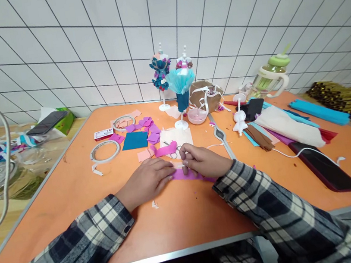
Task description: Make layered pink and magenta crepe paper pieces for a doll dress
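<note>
A purple paper strip lies flat on the orange table in front of me. My left hand rests palm down at the strip's left end, its fingers stretched out. My right hand is over the strip's right part, with thumb and fingers curled together; what they hold, if anything, is too small to make out. Just beyond my hands are small scissors, partly under a curled magenta piece on a cream sheet. A teal square and purple scraps lie to the left.
Tape rolls and a small box sit at the left. Decorated stands, a pink bowl and a brown bag are at the back. Rolled paper, a phone and a bottle occupy the right.
</note>
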The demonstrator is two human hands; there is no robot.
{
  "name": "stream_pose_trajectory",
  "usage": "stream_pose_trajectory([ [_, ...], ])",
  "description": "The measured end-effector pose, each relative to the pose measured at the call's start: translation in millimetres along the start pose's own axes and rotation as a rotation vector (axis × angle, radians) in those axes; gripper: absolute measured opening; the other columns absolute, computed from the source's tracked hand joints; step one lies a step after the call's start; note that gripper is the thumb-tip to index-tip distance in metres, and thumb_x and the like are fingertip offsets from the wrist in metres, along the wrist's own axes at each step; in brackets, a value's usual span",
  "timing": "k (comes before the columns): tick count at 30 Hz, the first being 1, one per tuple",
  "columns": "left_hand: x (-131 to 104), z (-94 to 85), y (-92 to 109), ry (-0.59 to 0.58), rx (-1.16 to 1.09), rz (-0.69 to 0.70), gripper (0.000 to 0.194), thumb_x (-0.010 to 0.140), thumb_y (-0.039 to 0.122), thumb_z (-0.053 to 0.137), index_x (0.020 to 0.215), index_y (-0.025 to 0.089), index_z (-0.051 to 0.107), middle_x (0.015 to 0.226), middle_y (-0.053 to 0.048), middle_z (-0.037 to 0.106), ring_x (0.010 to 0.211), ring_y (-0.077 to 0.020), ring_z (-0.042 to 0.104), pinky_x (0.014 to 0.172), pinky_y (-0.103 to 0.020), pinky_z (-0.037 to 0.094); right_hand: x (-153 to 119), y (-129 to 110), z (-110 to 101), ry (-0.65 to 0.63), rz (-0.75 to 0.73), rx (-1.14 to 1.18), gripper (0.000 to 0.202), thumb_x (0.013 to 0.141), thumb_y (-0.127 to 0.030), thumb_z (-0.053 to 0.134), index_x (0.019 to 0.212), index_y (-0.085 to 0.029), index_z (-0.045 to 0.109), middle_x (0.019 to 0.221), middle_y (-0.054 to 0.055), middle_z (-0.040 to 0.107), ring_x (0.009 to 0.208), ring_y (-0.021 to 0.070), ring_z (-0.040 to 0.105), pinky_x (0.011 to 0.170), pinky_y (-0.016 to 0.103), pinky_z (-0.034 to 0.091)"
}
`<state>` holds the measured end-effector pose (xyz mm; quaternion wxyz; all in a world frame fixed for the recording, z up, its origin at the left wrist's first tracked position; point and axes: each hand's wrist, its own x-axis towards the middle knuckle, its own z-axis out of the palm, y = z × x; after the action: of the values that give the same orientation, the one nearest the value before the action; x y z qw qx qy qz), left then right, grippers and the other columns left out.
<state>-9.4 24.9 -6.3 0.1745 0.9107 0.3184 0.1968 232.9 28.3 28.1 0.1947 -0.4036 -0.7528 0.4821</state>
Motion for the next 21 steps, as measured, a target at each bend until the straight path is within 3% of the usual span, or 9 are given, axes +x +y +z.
stream_pose_trajectory([
  [5, -6.8, 5.6, 13.0, -0.09, 0.099, 0.109, 0.024, 0.1, 0.026, 0.054, 0.112, 0.021, 0.073, 0.107, -0.008, 0.079, 0.102, -0.0267, 0.069, 0.095, -0.044, 0.043, 15.9, 15.2, 7.0, -0.107, 0.056, 0.034, 0.017, 0.092, -0.01, 0.042, 0.103, -0.024, 0.038, 0.075, -0.006, 0.065, 0.049, 0.0082, 0.049, 0.049, 0.018, 0.042],
  [9, -10.5, 3.2, 3.3, -0.089, 0.097, 0.137, 0.025, 0.101, 0.021, 0.049, 0.111, 0.021, 0.072, 0.111, -0.007, 0.079, 0.101, -0.0204, 0.07, 0.092, -0.035, 0.048, 24.1, 18.3, 12.9, -0.128, 0.084, -0.018, 0.021, 0.089, -0.006, 0.043, 0.102, -0.023, 0.041, 0.076, -0.005, 0.066, 0.051, 0.0094, 0.05, 0.049, 0.02, 0.04],
  [13, -8.0, 0.0, -9.9, -0.106, 0.104, 0.165, 0.024, 0.1, 0.022, 0.051, 0.112, 0.022, 0.072, 0.113, -0.007, 0.078, 0.107, -0.0235, 0.068, 0.094, -0.038, 0.049, 4.4, -15.4, -22.6, -0.131, 0.056, -0.129, 0.02, 0.084, -0.003, 0.052, 0.091, -0.021, 0.051, 0.067, -0.004, 0.067, 0.064, 0.0131, 0.057, 0.06, 0.023, 0.039],
  [17, -7.4, -1.3, -6.7, -0.14, 0.188, 0.271, 0.028, 0.098, 0.019, 0.053, 0.121, 0.024, 0.07, 0.118, -0.007, 0.077, 0.113, -0.0283, 0.062, 0.098, -0.045, 0.046, -14.5, -46.7, -55.5, -0.122, -0.072, -0.222, 0.018, 0.089, -0.01, 0.051, 0.101, -0.024, 0.051, 0.072, -0.006, 0.073, 0.065, 0.0135, 0.059, 0.065, 0.024, 0.042],
  [21, -9.5, -4.8, -3.1, -0.079, 0.111, 0.217, 0.023, 0.097, 0.023, 0.056, 0.116, 0.022, 0.07, 0.113, -0.009, 0.076, 0.107, -0.0261, 0.065, 0.095, -0.042, 0.048, 9.7, -22.7, -30.0, -0.204, 0.034, -0.137, 0.018, 0.084, -0.006, 0.051, 0.093, -0.022, 0.049, 0.071, -0.004, 0.071, 0.058, 0.0115, 0.054, 0.057, 0.022, 0.04],
])
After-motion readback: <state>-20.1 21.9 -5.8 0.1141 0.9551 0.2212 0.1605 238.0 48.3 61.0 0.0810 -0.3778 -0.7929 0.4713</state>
